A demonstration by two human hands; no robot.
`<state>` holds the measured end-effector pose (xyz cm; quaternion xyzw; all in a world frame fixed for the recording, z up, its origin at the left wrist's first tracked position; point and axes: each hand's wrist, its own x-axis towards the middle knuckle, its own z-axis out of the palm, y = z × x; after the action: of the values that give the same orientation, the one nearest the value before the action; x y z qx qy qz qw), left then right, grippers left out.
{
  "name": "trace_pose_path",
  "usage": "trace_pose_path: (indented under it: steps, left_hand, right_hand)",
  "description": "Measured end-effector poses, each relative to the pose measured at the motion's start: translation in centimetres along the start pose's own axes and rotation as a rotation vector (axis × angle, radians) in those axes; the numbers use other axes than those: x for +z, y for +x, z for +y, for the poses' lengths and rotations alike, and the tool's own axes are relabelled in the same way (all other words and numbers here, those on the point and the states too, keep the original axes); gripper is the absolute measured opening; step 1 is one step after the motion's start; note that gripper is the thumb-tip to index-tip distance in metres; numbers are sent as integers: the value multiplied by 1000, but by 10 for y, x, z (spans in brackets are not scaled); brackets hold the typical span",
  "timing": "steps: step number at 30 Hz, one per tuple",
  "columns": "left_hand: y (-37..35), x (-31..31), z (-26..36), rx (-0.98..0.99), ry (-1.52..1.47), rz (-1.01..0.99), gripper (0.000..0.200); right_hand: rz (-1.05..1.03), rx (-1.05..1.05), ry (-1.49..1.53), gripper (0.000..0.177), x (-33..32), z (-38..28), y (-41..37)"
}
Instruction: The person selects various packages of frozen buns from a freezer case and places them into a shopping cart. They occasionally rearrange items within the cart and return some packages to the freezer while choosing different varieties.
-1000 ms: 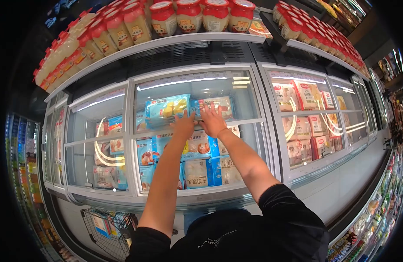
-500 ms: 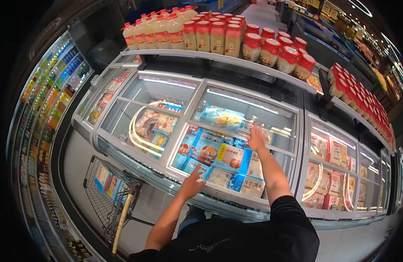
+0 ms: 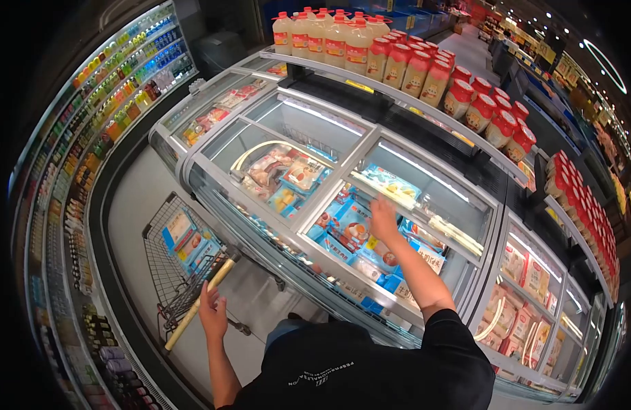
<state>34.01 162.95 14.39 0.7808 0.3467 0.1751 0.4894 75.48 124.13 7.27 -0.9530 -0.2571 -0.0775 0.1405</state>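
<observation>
My right hand (image 3: 383, 217) is over the open front half of a chest freezer, its loosely bent fingers close to the edge frame of the sliding glass lid (image 3: 424, 213); nothing shows in it. Below lie blue and white packs of frozen food (image 3: 355, 229). Another blue pack (image 3: 392, 182) shows through the lid. My left hand (image 3: 213, 311) is open, fingers partly bent, right beside the yellowish handle (image 3: 196, 309) of a shopping cart. The wire cart (image 3: 166, 236) carries a few blue and white packs (image 3: 190, 240).
More freezer compartments (image 3: 288, 133) run left and right of this one. Above, a shelf (image 3: 315, 66) bears large bottles (image 3: 329, 41) and red-lidded jars (image 3: 503, 130). A curved drinks shelf (image 3: 103, 130) lines the left side, beyond a strip of floor (image 3: 134, 184).
My view has swung left. My left hand has moved from the freezer's front edge to the cart handle. My right hand has drawn off the lid's glass, its spread fingers now bent.
</observation>
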Motion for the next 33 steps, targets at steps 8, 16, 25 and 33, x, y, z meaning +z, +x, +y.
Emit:
trace_pose_path:
  steps: [8,16,25,33]
  left_hand:
    - [53,-77,-25,186,344,349,63]
    - [103,-173,-124,59,432,206,55]
    - [123,-213,-202,-106,345,117,55]
    - [152,-213,-227,-195,287,-115,59]
  right_hand:
    - [-98,-749,694,53,19,-284,30]
    - [-227,-866,812,49,59,-488,49]
    - [-589,-618,692,41,134,-603,48]
    - [-774,-450,280,39,203,-607,35]
